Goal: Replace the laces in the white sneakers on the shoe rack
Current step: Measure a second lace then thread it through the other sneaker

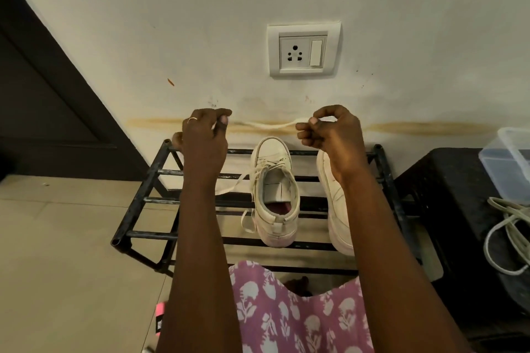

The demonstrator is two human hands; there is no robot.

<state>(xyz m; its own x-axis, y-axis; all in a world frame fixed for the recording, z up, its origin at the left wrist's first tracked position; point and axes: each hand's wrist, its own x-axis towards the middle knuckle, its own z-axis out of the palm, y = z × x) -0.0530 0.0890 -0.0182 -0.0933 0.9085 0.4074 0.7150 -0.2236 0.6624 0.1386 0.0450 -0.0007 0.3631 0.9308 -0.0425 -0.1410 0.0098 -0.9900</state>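
**Lace (272, 124) stretched between both hands above the shoe rack (149, 200).**

Left hand (205, 135), ringed, above the rack's rear-left corner, thumb and fingertips pinching one end of the lace. Right hand (332, 129) above the rack's rear right, pinching the other end, remaining fingers curled. Lace slightly slack over the rack's back rail. On the rack's top bars, centre: white sneaker (274, 195) upright, toe toward the wall (172, 23), laced, loose ends trailing left across the bars. Just right of it, same bars: second white sneaker (334, 203) tipped on its side, partly covered by the right forearm (370, 209). Right of the rack: dark counter (447, 195) bearing a clear plastic box (507, 160) and a tangle of white cord (507, 238). On the wall above the rack: socket plate (304, 50).
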